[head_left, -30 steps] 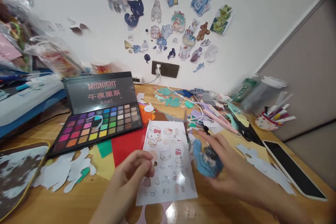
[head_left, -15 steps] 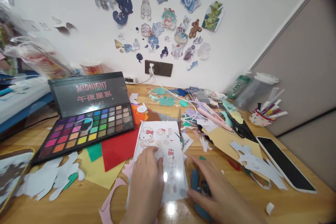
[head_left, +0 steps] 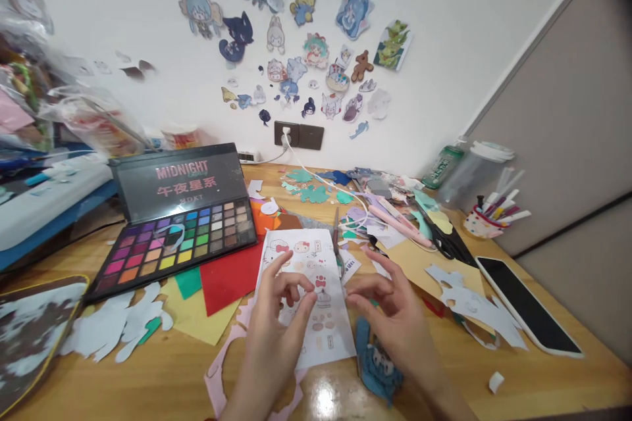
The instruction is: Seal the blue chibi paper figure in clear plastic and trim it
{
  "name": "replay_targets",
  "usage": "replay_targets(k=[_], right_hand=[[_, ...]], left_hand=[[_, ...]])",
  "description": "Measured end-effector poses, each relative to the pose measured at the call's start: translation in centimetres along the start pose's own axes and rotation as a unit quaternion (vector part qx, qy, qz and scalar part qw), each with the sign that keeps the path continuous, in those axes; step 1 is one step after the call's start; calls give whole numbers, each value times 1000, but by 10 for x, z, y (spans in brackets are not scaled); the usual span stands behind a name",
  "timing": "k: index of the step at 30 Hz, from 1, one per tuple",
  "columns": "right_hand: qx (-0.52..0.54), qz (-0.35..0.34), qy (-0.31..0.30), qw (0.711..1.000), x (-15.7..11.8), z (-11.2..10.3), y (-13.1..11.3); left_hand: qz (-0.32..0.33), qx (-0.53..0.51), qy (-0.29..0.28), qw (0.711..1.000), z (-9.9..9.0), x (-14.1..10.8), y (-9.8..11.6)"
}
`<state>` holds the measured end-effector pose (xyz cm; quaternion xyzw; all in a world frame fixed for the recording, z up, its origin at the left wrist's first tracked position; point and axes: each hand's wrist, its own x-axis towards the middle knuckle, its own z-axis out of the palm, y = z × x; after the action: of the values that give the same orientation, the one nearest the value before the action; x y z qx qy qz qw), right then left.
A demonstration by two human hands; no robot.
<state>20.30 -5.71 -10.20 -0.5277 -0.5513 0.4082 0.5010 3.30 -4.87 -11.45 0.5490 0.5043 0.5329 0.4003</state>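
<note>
My left hand (head_left: 279,325) is raised over the left side of a white sheet (head_left: 326,335) printed with cartoon cat figures and red bows. Its index finger is lifted and the thumb lies close to the curled middle finger; nothing shows in it. Facing it, my right hand (head_left: 395,316) hovers at the sheet's right edge, index finger extended and thumb near the middle finger, with nothing visible between. Under the right hand lies a small blue-haired figure (head_left: 380,371), partly hidden. A pink paper offcut (head_left: 216,378) lies by my left wrist.
An open makeup palette (head_left: 180,240) stands at left beside red paper (head_left: 231,279). Scissors (head_left: 337,237) lie behind the sheet. At right are a tan sheet (head_left: 412,270), white paper scraps (head_left: 474,302), a phone (head_left: 528,306) and a pen cup (head_left: 486,223).
My left hand has lifted off the printed sheet and its fingers have curled. My right hand has risen from the blue-haired figure, which now shows more. The view has shifted slightly.
</note>
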Motion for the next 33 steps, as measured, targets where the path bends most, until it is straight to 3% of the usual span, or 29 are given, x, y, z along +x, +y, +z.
replay_targets(k=[2, 4, 7, 9, 14, 17, 20, 25, 29, 33], right_hand=[[-65, -53, -6, 996, -6, 0, -5], [-138, -76, -55, 986, -12, 0, -5], [-192, -48, -110, 974, -18, 2, 2], [-191, -29, -99, 976, -21, 4, 6], [-98, 40, -66, 992, -20, 5, 10], [22, 112, -34, 993, -16, 3, 13], [95, 164, -31, 981, -15, 4, 17], [96, 195, -25, 976, -19, 8, 17], [50, 214, -29, 975, -16, 4, 16], [-29, 182, -48, 982, -7, -1, 20]], left_hand=[[40, 13, -35, 999, -13, -1, 4], [54, 53, -123, 990, -27, -2, 1], [37, 75, -239, 967, -42, -3, -8], [24, 85, -260, 962, -46, -3, -12], [-41, 55, -253, 965, -36, -5, -7], [-120, -23, -208, 970, -29, -4, -2], [-159, -35, -175, 971, -24, -4, 0], [-146, -16, -130, 981, -27, -5, -4], [-150, -23, -63, 986, -45, 3, -13], [-126, 151, -54, 979, -71, 15, -22]])
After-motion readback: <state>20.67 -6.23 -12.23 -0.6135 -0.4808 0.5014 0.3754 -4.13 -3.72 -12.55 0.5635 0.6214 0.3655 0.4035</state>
